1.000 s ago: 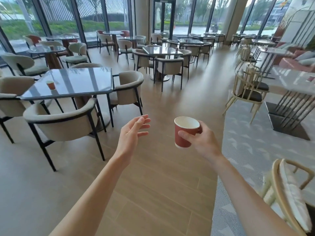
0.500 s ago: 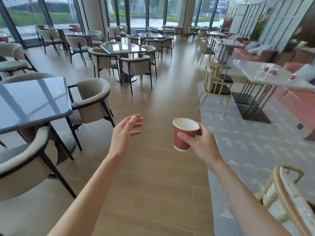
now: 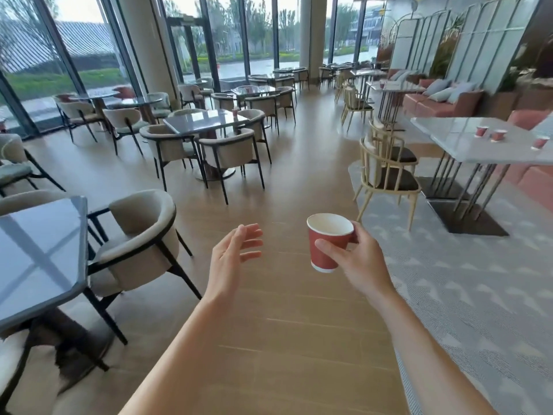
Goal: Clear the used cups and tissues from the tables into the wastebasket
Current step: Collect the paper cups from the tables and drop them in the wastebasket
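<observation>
The left hand (image 3: pixel 236 253) hung empty with fingers loosely spread over the wooden floor. To its right, the right hand (image 3: pixel 356 256) gripped a red paper cup with a white rim (image 3: pixel 327 245), upright. This looked like carrying; no wastebasket showed. Far right, three small red cups (image 3: pixel 498 135) waited on the white marble surface (image 3: pixel 454 136), likely next.

Café or lounge dining hall, judging by rows of dark glass-topped tables (image 3: pixel 206 122) ringed with cushioned armchairs (image 3: pixel 230 154) left of the wooden aisle (image 3: pixel 299 175), pink sofas (image 3: pixel 443 103) right of it, red paper cups (image 3: pixel 481 131) on a white table (image 3: pixel 466 142) there.
</observation>
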Action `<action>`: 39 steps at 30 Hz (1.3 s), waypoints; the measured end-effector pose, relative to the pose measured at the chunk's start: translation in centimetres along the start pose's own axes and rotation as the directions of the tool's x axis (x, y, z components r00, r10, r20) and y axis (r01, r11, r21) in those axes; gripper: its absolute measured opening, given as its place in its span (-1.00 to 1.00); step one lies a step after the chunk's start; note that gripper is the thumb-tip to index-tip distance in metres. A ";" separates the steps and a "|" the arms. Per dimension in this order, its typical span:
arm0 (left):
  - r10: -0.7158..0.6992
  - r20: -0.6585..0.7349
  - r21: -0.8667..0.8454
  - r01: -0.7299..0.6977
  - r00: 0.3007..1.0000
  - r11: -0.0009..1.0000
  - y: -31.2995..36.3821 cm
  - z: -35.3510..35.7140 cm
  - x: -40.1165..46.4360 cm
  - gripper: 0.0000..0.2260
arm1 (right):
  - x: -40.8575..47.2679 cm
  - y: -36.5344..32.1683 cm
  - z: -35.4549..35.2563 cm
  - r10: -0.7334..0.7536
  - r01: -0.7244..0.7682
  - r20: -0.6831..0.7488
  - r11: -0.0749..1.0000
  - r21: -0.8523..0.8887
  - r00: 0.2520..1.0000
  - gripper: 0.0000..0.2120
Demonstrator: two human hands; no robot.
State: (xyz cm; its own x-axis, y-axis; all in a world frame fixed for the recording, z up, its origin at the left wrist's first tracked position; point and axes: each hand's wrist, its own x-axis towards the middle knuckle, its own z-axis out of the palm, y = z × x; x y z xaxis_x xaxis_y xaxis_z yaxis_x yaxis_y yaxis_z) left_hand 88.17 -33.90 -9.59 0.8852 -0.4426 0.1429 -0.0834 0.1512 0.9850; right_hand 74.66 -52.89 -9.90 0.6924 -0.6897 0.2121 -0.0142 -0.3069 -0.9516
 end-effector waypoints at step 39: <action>-0.001 0.053 -0.012 0.002 0.999 1.000 -14.2 13.1 90.6 -0.68 | 86.5 15.4 16.9 0.079 -0.074 -0.132 0.996 0.043 0.988 -0.57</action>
State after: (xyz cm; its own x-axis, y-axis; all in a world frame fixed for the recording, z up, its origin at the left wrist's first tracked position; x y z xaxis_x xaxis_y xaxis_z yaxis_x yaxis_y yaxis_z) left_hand 163.58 -87.75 -9.33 0.8596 -0.4894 0.1467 -0.0762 0.1612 0.9840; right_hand 146.55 -106.19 -9.97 0.5878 -0.7923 0.1632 -0.0345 -0.2261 -0.9735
